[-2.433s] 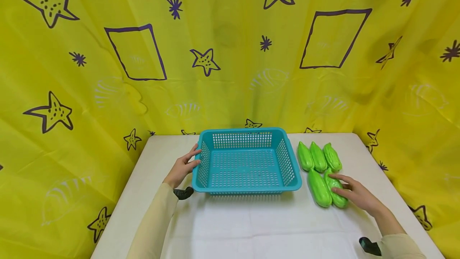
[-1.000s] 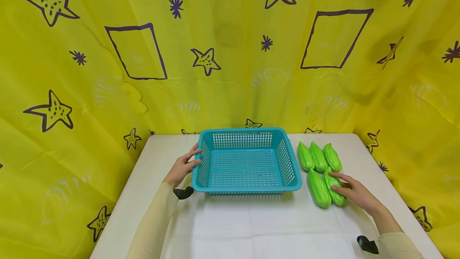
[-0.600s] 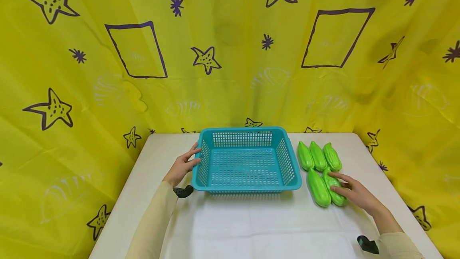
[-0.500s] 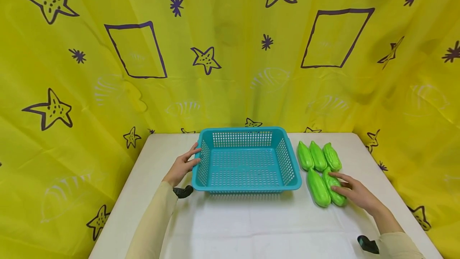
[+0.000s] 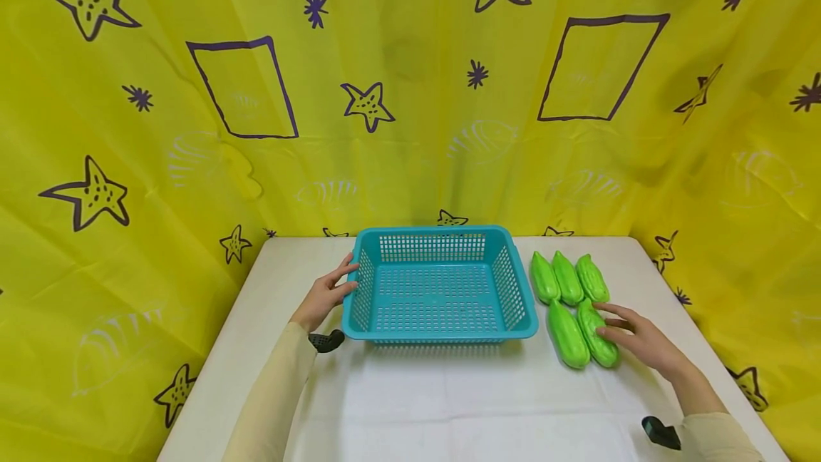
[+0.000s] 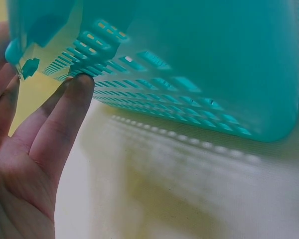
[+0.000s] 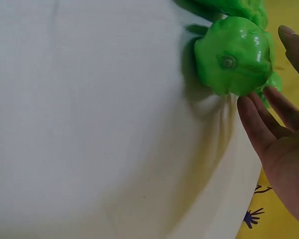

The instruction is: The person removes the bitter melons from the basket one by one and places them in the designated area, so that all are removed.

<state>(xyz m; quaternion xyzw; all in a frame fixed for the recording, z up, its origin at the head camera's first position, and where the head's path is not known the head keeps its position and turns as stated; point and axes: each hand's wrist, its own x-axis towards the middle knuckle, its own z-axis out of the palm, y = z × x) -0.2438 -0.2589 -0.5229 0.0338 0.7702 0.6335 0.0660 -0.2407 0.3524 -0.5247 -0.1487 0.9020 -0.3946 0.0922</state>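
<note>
A teal plastic basket (image 5: 442, 337) with slotted walls stands on the white table. At its left side my left hand (image 5: 323, 298) grips the rim, some fingertips over the edge and others against the outer wall in the left wrist view. Shiny green gourd-shaped vegetables lie right of the basket, three behind and two in front. The front right one, a lumpy bitter melon (image 5: 596, 337), is nearest my right hand (image 5: 641, 337). In the right wrist view the fingers (image 7: 254, 119) are loosely extended at the bitter melon's side, with the thumb spread away from it.
The smoother front vegetable (image 5: 568, 337) touches the bitter melon. Behind them lie the back three, with a wrinkled vegetable (image 5: 593, 280) at their right end. A yellow curtain (image 5: 410, 162) with starfish drawings encloses the table (image 5: 410, 405) behind and on both sides.
My right hand has shifted slightly right, uncovering more of the bitter melon. My left hand stays on the basket rim. Basket and vegetables keep essentially the same places.
</note>
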